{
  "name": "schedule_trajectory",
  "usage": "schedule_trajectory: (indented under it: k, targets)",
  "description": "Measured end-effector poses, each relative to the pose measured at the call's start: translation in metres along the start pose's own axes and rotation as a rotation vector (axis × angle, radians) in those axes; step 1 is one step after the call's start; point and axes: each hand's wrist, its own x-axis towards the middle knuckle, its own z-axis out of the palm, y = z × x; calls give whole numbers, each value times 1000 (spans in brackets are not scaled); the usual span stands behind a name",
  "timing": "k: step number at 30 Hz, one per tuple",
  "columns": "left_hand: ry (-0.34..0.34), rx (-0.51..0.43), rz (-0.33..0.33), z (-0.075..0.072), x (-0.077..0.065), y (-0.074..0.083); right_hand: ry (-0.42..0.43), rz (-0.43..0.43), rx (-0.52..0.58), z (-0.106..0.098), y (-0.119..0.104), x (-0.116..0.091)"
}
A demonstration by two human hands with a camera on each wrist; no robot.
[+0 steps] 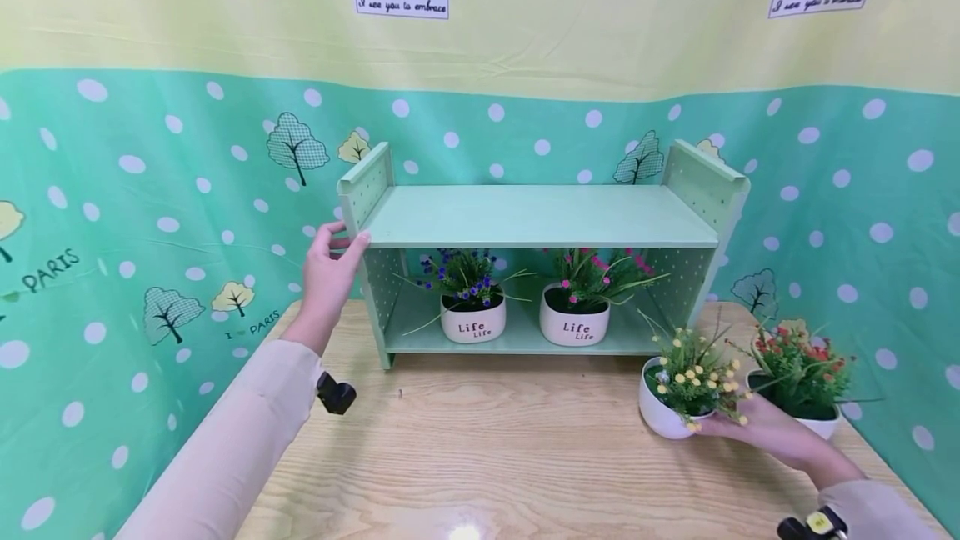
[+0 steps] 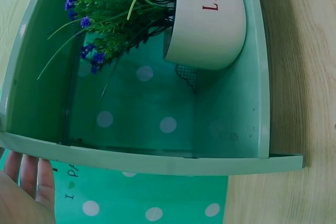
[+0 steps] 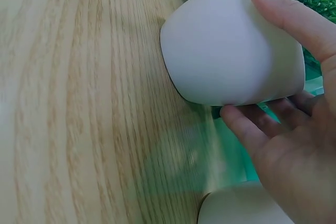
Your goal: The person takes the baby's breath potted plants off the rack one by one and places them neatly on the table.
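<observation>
Arm extended, the right hand clasps the yellow-flowered pot (the left hand, higher up, pinches the green shelf).

Left arm: reaches well forward along the worktop's left edge, sleeved down to the wrist.
Left wrist: bare, leading up from the cuff.
Left hand: raised over the worktop's back left corner, gripping.
Left thumb: set opposite the fingers, pointing away from the body.
Left fingers: side by side, their tips hidden.
Right arm: comes in low across the worktop's right edge, forearm slanting inward; only the end of its sleeve shows.
Right hand: held inside the worktop's right edge, lower than the left, gripping.
Right thumb: extended, tip pressing.
Right fingers: bent opposite the thumb, partly hidden, the palm standing clear.
</observation>
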Motion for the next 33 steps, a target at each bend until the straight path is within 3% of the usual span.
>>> schedule_trajectory:
  k: [6,15,20,26,33]
  targets:
    - [1,8,-6,0,0,0,-15,12,22,0,0,-1]
    - [0,6,-1,-1,0,0,6,-69,-62,1,-2,-1]
    - [-2,7,1,-1,0,0,36,-121,-179,-4,-7,-3]
    - [-3,2,3,0,0,-1,29,-53,-177,-15,-16,-7]
    - [6,-10,11,1,1,-1,23,-241,-88,-33,-19,-10]
